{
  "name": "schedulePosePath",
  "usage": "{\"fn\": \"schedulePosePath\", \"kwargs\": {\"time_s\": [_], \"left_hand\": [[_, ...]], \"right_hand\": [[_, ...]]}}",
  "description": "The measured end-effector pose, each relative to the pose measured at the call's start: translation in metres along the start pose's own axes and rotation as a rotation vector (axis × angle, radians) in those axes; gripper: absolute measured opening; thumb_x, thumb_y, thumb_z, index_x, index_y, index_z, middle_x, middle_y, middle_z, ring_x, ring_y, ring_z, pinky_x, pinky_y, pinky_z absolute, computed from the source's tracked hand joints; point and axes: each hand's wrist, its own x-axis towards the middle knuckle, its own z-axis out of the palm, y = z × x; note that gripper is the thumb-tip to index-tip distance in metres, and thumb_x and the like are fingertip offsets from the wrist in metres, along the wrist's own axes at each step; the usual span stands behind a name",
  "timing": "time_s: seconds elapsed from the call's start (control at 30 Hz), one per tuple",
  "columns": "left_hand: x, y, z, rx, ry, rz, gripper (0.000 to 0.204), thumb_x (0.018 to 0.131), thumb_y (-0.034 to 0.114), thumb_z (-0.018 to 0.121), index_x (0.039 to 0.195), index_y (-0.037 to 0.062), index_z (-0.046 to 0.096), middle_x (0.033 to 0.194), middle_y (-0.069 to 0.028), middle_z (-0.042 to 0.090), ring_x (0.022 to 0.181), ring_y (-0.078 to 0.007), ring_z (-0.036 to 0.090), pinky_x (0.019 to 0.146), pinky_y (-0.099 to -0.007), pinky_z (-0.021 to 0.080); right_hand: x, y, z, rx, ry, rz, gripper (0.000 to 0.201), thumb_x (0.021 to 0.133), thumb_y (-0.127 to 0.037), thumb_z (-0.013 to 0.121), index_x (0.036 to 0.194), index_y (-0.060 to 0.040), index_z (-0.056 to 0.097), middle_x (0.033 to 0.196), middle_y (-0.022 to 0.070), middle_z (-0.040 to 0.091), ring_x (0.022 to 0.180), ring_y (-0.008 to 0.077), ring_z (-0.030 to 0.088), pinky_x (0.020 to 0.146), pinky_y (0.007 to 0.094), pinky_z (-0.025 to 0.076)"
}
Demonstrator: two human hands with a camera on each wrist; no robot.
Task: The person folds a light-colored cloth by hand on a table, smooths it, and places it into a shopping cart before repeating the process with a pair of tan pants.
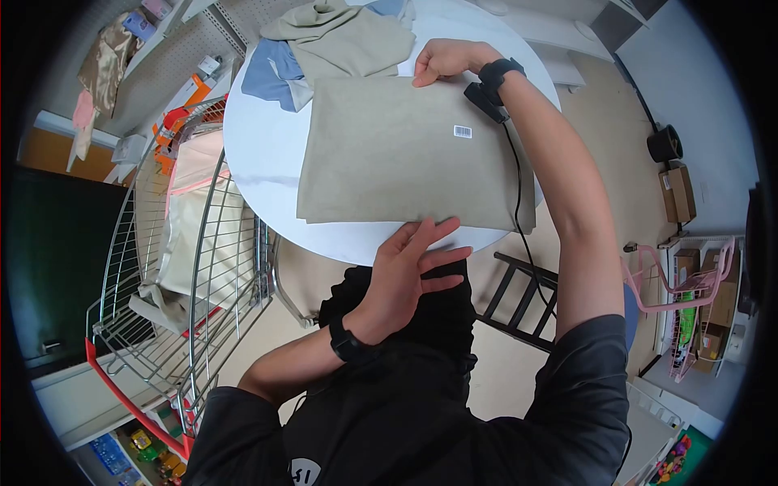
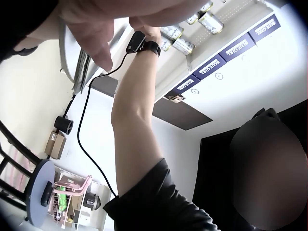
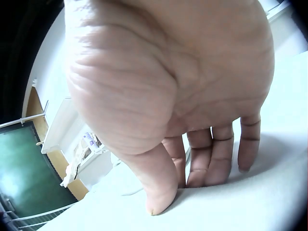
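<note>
- Folded beige garment (image 1: 405,154) lay flat on the round white surface (image 1: 259,154), filling the centre of the head frame. A small barcode sticker (image 1: 462,131) sat on its upper right part.
- Left hand (image 1: 409,263), lower centre of the frame: fingers straight and spread, tips resting on the garment's near edge where it met the rim of the surface. Nothing pinched; the grip was apart, flat on the cloth.
- Right hand (image 1: 446,61), top centre: set on the garment's far edge. In the right wrist view the fingers (image 3: 211,154) and thumb (image 3: 156,187) bent down and pressed onto pale cloth; whether any fold was caught between them could not be told.
- Loose beige garment (image 1: 344,36) and blue cloth (image 1: 271,77) lay heaped at the upper left of the surface, touching the folded piece's far corner.
- Wire basket cart (image 1: 186,267) stood at the left of the frame, holding pale fabric.
- Judged step: flattening and squaring the folded garment. To do it well, the two hands should press evenly from opposite edges and stroke outward, so trapped air and creases leave toward the sides.
- The right edge of the garment showed a lower layer peeking out; the layers wanted aligning before more pressure.
- Near edge overhung the rim slightly; too much pull from the left hand could likely drag the piece off.
- Heaped clothes at the far corner were best kept off the fold.
</note>
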Motion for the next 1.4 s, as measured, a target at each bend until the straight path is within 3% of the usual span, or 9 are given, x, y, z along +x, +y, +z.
{"fn": "schedulePosePath", "kwargs": {"time_s": [0.23, 0.33, 0.57, 0.7, 0.77, 0.97, 1.2, 1.33, 1.4], "left_hand": [[-0.019, -0.005, -0.015, -0.019, -0.029, -0.035, 0.061, 0.111, 0.043, 0.045, 0.159, 0.0065, 0.031, 0.159, -0.0023, 0.048, 0.136, -0.0193, 0.057, 0.088, -0.0333, 0.057], [-0.011, -0.002, -0.022, -0.079, -0.040, -0.034, 0.057, 0.111, 0.044, 0.046, 0.155, 0.0086, 0.036, 0.158, -0.0022, 0.049, 0.132, -0.0185, 0.059, 0.085, -0.0323, 0.056], [0.017, 0.003, -0.024, -0.202, -0.076, -0.069, 0.034, 0.108, 0.042, 0.055, 0.124, 0.0126, 0.053, 0.139, -0.0076, 0.066, 0.106, -0.0167, 0.071, 0.060, -0.0221, 0.055], [0.023, 0.003, -0.015, -0.143, 0.011, -0.078, 0.035, 0.104, 0.042, 0.065, 0.114, 0.0115, 0.051, 0.116, -0.0033, 0.070, 0.088, -0.0153, 0.069, 0.060, -0.0256, 0.047], [0.032, 0.001, -0.013, -0.116, 0.000, -0.069, 0.034, 0.102, 0.041, 0.068, 0.109, 0.0119, 0.053, 0.102, -0.0008, 0.070, 0.083, -0.0141, 0.067, 0.060, -0.0259, 0.047], [0.053, -0.002, -0.013, -0.164, -0.026, -0.105, 0.033, 0.100, 0.041, 0.072, 0.089, 0.0139, 0.055, 0.084, 0.0017, 0.065, 0.067, -0.0107, 0.062, 0.055, -0.0256, 0.045], [0.031, -0.004, -0.004, -0.116, 0.131, 0.056, 0.043, 0.103, 0.038, 0.067, 0.069, 0.0182, 0.051, 0.061, 0.0061, 0.052, 0.053, -0.0084, 0.049, 0.050, -0.0248, 0.036], [0.008, 0.027, -0.021, 0.055, 0.128, 0.290, 0.045, 0.103, 0.037, 0.067, 0.068, 0.0181, 0.047, 0.058, 0.0059, 0.045, 0.048, -0.0077, 0.041, 0.046, -0.0235, 0.031], [-0.005, 0.055, -0.018, 0.143, 0.249, 0.393, 0.043, 0.103, 0.037, 0.068, 0.070, 0.0182, 0.048, 0.057, 0.0074, 0.038, 0.047, -0.0065, 0.039, 0.046, -0.0231, 0.029]], "right_hand": [[-0.003, 0.001, 0.002, -0.038, 0.030, -0.017, 0.024, 0.088, -0.030, 0.081, 0.092, -0.0067, 0.076, 0.078, -0.0012, 0.066, 0.074, 0.0133, 0.056, 0.073, 0.0312, 0.044], [-0.001, 0.004, 0.005, -0.048, 0.032, -0.039, 0.025, 0.089, -0.030, 0.079, 0.094, -0.0061, 0.077, 0.081, -0.0004, 0.067, 0.078, 0.0138, 0.058, 0.076, 0.0318, 0.044], [-0.005, 0.005, 0.006, -0.028, 0.048, -0.045, 0.025, 0.090, -0.031, 0.079, 0.092, -0.0061, 0.076, 0.082, 0.0004, 0.067, 0.081, 0.0146, 0.059, 0.079, 0.0322, 0.045], [-0.001, 0.007, 0.006, -0.062, 0.045, -0.060, 0.025, 0.090, -0.031, 0.079, 0.091, -0.0062, 0.075, 0.082, 0.0005, 0.068, 0.082, 0.0148, 0.059, 0.081, 0.0322, 0.045], [-0.002, 0.009, 0.008, -0.013, 0.075, -0.084, 0.024, 0.088, -0.030, 0.080, 0.089, -0.0064, 0.075, 0.075, -0.0001, 0.063, 0.073, 0.0143, 0.054, 0.072, 0.0328, 0.042], [-0.009, 0.006, 0.009, 0.020, 0.084, -0.079, 0.023, 0.086, -0.029, 0.081, 0.089, -0.0065, 0.075, 0.074, 0.0006, 0.063, 0.070, 0.0149, 0.053, 0.070, 0.0342, 0.043], [-0.014, 0.001, -0.005, 0.093, -0.012, 0.040, 0.027, 0.090, -0.033, 0.080, 0.093, -0.0071, 0.075, 0.083, 0.0003, 0.068, 0.081, 0.0133, 0.059, 0.081, 0.0321, 0.047], [-0.043, -0.008, -0.024, 0.144, 0.067, 0.015, 0.025, 0.091, -0.033, 0.078, 0.093, -0.0089, 0.074, 0.088, -0.0016, 0.067, 0.085, 0.0119, 0.059, 0.083, 0.0311, 0.047], [-0.060, -0.014, -0.032, 0.223, 0.118, -0.054, 0.024, 0.092, -0.033, 0.077, 0.094, -0.0096, 0.074, 0.091, -0.0021, 0.067, 0.090, 0.0113, 0.058, 0.084, 0.0304, 0.047]]}}
